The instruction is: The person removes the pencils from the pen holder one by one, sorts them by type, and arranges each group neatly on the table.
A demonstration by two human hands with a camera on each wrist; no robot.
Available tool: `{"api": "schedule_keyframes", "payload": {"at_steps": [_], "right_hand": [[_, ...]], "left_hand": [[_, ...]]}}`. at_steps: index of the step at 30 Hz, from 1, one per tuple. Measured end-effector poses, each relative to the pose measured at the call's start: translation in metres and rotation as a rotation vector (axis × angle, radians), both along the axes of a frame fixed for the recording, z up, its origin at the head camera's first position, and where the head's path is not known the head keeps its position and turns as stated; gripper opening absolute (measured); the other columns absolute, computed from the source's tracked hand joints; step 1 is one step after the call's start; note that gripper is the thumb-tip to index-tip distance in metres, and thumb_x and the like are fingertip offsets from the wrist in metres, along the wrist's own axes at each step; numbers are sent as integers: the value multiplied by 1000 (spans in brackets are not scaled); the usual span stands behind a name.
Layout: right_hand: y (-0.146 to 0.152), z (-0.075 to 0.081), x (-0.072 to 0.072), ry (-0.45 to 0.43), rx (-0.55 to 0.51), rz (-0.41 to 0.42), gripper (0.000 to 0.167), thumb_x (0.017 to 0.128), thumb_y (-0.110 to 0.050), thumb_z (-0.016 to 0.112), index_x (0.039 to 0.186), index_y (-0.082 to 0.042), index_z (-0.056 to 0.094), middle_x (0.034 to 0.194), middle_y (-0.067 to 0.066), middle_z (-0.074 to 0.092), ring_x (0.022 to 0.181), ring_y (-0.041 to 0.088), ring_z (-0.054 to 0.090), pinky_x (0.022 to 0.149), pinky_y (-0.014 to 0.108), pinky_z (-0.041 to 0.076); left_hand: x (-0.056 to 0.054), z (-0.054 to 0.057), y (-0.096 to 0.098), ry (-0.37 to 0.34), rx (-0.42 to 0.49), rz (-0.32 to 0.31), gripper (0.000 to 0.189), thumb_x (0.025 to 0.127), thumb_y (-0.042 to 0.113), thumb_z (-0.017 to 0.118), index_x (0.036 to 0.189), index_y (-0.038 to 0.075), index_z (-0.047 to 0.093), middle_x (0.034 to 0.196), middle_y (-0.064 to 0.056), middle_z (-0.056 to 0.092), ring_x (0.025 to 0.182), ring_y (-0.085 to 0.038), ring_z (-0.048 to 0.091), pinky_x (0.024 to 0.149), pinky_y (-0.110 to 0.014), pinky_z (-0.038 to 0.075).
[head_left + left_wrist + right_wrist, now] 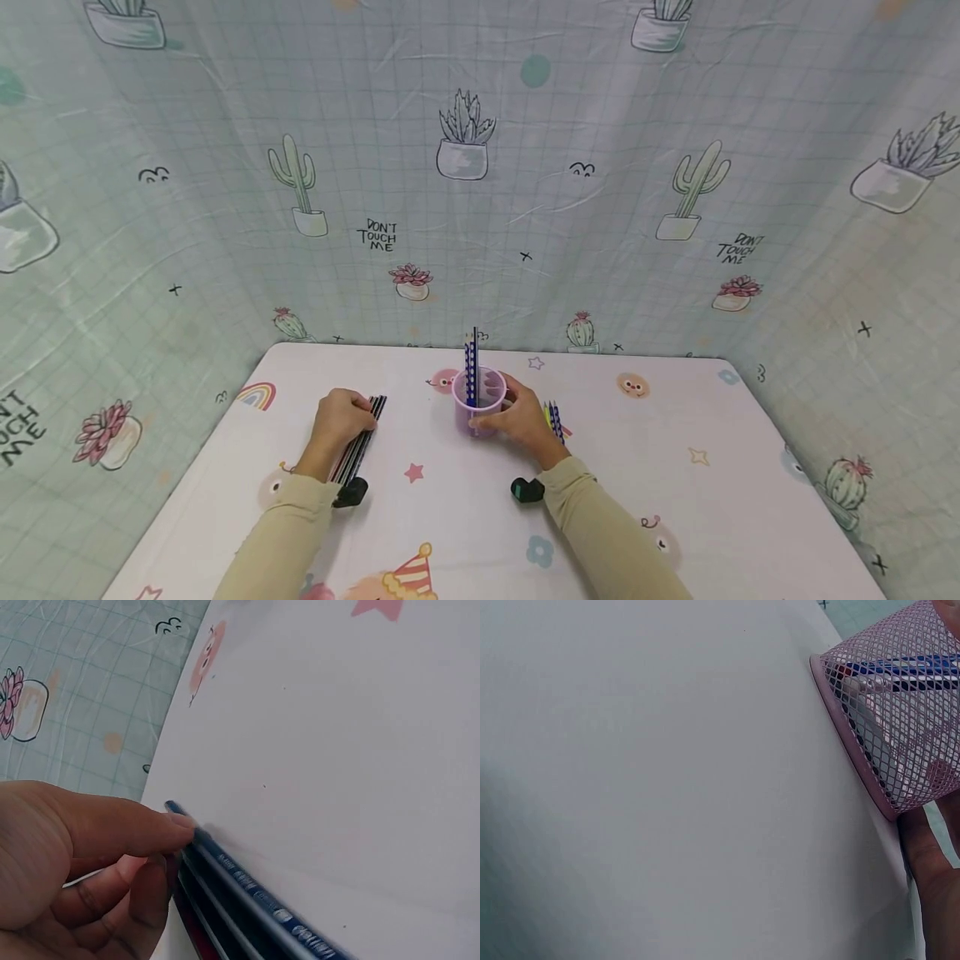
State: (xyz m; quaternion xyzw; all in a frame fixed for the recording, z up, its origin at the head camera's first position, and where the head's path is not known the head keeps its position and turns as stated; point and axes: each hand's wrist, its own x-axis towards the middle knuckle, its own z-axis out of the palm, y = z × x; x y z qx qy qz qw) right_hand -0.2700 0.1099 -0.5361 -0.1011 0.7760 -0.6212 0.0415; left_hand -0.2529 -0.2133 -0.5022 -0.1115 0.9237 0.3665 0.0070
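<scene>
On the left of the table, my left hand [341, 417] pinches the far ends of several dark, slim pencils [360, 454] between thumb and fingers. Up close in the left wrist view, the dark pencils [262, 907] lie side by side, the top one bearing pale lettering. My right hand [523, 421] grips a pink-purple mesh pen cup [462, 419] from its right side. Through the mesh of the cup [911, 727], a blue pencil and a dark one show in the right wrist view. Blue dotted pencils [471, 375] stand upright in it, rising past the rim.
More pencils [556, 422], blue dotted with some yellow, lie on the table right of the cup, partly behind my right wrist. A printed white cloth [637, 450] covers the table. Cactus-patterned fabric [525, 200] hangs behind and along both sides.
</scene>
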Motion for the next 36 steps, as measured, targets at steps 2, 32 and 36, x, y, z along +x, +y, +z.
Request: {"api": "schedule_keyframes", "payload": {"at_steps": [2, 32, 36], "right_hand": [[0, 1, 0, -3, 6, -5, 93, 68, -17, 99, 150, -19, 55, 145, 8, 64, 137, 33, 60, 114, 49, 52], [0, 7, 1, -17, 19, -3, 93, 70, -17, 98, 152, -17, 53, 147, 11, 63, 137, 35, 59, 116, 51, 50], [0, 8, 2, -41, 31, -14, 96, 69, -18, 99, 153, -18, 52, 148, 9, 62, 139, 35, 58, 117, 51, 49]], "left_hand": [[-1, 0, -1, 18, 20, -3, 19, 77, 4, 83, 93, -2, 75, 92, -18, 75, 76, -23, 67, 67, -35, 56], [-6, 12, 62, 90, 620, -198, 59, 84, 17, 88, 134, -5, 65, 135, -26, 68, 118, -28, 74, 101, -34, 60], [-5, 13, 69, 74, 640, -219, 65, 85, 17, 88, 139, -6, 61, 138, -26, 66, 126, -32, 70, 105, -36, 58]]}}
